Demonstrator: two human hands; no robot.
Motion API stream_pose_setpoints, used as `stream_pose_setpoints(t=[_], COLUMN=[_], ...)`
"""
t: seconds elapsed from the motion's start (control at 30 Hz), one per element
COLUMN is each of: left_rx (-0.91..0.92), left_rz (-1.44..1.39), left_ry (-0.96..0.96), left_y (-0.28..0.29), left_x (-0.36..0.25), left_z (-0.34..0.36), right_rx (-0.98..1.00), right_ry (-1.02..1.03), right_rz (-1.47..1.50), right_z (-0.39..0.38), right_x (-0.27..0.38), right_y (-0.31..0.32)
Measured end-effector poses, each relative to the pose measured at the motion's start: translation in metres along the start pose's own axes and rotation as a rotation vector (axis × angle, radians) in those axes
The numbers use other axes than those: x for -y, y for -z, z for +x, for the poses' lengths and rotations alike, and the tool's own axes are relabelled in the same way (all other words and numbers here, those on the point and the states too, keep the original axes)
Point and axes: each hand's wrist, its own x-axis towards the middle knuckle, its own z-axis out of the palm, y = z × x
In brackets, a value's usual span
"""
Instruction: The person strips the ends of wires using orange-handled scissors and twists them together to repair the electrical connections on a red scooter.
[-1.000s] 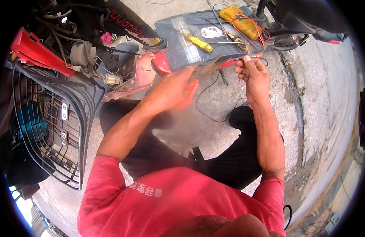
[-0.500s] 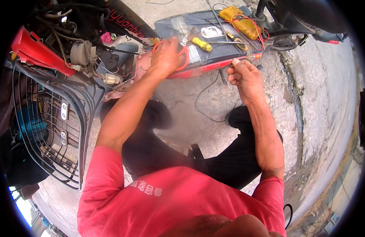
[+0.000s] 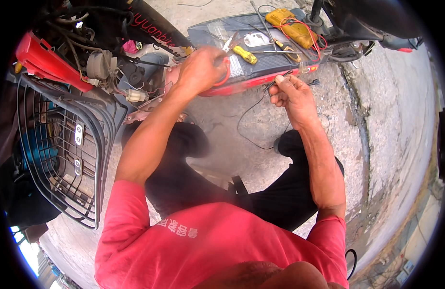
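Observation:
My left hand point(image 3: 201, 70) is closed at the near edge of the grey footboard, around scissors with red loop handles point(image 3: 227, 72). Most of the handles are hidden under the hand; bright metal blades point(image 3: 229, 42) show just beyond it. To the right, my right hand point(image 3: 294, 96) pinches a thin black wire point(image 3: 269, 86) between thumb and fingertips, in front of the footboard's red side. A slack length of wire point(image 3: 239, 126) loops down over the ground, and a small black plug point(image 3: 315, 82) hangs beside the right hand.
On the footboard point(image 3: 208, 30) lie a yellow-handled screwdriver point(image 3: 245, 55), a yellow multimeter point(image 3: 299, 34) with red leads, and several other tools. An opened scooter body with loose wiring and a white connector point(image 3: 136, 96) stands left, above a black wire basket point(image 3: 71, 159). Cracked concrete point(image 3: 386, 125) spreads right.
My left hand has shifted slightly and now covers more of the red handles, which have come closer together. My right hand has moved a little left and down with the wire.

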Motion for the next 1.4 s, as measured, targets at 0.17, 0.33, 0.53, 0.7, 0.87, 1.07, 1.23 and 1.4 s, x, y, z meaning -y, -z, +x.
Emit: stream_pose_setpoints(t=[0.17,0.33,0.53,0.7,0.87,1.07,1.23,1.4], left_rx=[0.238,0.201,0.116,0.112,0.091,-0.067,-0.235,-0.293], left_rz=[-0.549,-0.517,-0.513,-0.509,-0.511,-0.448,-0.239,-0.190], left_ry=[-0.097,-0.175,-0.222,-0.174,-0.166,-0.155,-0.416,-0.545], left_y=[0.017,0.012,0.004,0.003,-0.001,-0.004,-0.013,-0.020], left_x=[-0.055,-0.061,-0.059,-0.060,-0.063,-0.065,-0.062,-0.063], left_z=[-0.044,-0.053,-0.057,-0.060,-0.061,-0.062,-0.058,-0.058], right_rx=[0.010,0.056,0.088,0.087,0.102,0.091,0.156,0.109], right_ry=[0.011,0.019,0.014,0.019,0.016,-0.033,-0.018,-0.028], right_rz=[-0.061,-0.099,-0.075,-0.069,-0.077,-0.114,-0.113,-0.096], right_z=[-0.002,-0.006,-0.005,-0.005,-0.005,-0.019,-0.024,-0.025], right_x=[0.000,-0.003,-0.006,-0.008,-0.008,0.001,-0.012,-0.017], right_y=[-0.006,-0.014,-0.019,-0.022,-0.021,-0.031,-0.029,-0.027])
